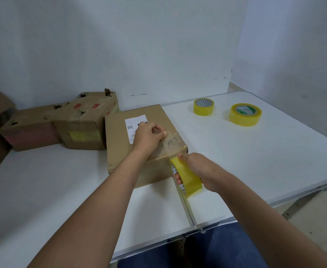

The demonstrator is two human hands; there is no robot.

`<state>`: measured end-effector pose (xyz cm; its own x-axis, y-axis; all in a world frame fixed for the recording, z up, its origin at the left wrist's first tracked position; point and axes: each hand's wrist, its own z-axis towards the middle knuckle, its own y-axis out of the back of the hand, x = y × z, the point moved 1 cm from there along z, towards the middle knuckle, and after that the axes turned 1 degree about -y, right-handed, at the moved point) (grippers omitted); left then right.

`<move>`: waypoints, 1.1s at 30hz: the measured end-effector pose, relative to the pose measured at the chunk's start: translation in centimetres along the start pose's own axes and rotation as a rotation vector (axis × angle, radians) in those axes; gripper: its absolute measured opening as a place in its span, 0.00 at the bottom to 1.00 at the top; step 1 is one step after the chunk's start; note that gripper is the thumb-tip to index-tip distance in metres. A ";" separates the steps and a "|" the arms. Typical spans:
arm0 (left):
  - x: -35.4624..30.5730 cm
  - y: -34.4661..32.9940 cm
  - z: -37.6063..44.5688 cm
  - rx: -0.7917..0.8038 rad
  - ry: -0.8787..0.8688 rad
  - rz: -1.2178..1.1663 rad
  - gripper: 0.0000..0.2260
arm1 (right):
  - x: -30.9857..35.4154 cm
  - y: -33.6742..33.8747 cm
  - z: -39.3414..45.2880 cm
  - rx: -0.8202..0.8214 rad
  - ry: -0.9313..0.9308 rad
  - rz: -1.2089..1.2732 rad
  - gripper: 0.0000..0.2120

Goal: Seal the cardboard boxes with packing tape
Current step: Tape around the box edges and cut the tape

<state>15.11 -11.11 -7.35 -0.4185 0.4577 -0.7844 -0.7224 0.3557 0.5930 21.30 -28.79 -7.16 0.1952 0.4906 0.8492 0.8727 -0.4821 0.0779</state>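
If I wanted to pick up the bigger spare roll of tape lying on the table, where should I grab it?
The bigger spare roll lies flat on the white table, its hole facing up. Probably best to come straight down from above and pinch its wall, thumb in the hole and fingers on the outer yellow band. The smaller roll sits apart, so nothing crowds it.

Single head-worn wide-angle view, facing forward and down, close over white table [255, 161], both forearms entering from bottom edge, wall behind.
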 end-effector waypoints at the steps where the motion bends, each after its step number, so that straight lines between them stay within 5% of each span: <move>1: 0.1 0.0 0.1 0.019 0.000 0.025 0.06 | -0.1 0.0 0.1 -0.001 0.003 0.003 0.21; 5: 0.5 0.6 0.5 0.066 -0.040 0.252 0.19 | -0.2 -0.2 0.1 -0.005 0.011 0.010 0.21; 9: 0.7 1.1 1.1 0.034 -0.085 0.385 0.08 | -0.3 -0.1 0.1 -0.008 0.017 0.012 0.21; 14: 0.5 2.4 0.9 0.040 -0.157 0.322 0.13 | -0.5 -0.1 0.4 -0.017 0.009 0.041 0.22; 18: 0.1 2.4 -2.4 0.279 -0.420 0.317 0.17 | -0.4 -0.3 0.2 0.016 0.022 0.051 0.21; 22: 1.1 2.1 -3.4 0.503 -0.435 0.493 0.23 | -0.4 -0.3 -0.1 0.025 0.048 0.025 0.21; 30: 0.7 1.9 -3.5 0.475 -0.395 0.744 0.27 | -0.5 -0.4 -0.3 0.030 0.051 0.065 0.20; 33: 0.2 1.5 -4.6 0.487 -0.477 0.673 0.25 | -0.6 -0.5 -0.2 0.044 0.095 0.041 0.20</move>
<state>11.43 -14.23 -7.49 -0.3164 0.9353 -0.1583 -0.0588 0.1472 0.9874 20.62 -29.02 -7.59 0.1901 0.3990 0.8970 0.8841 -0.4668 0.0203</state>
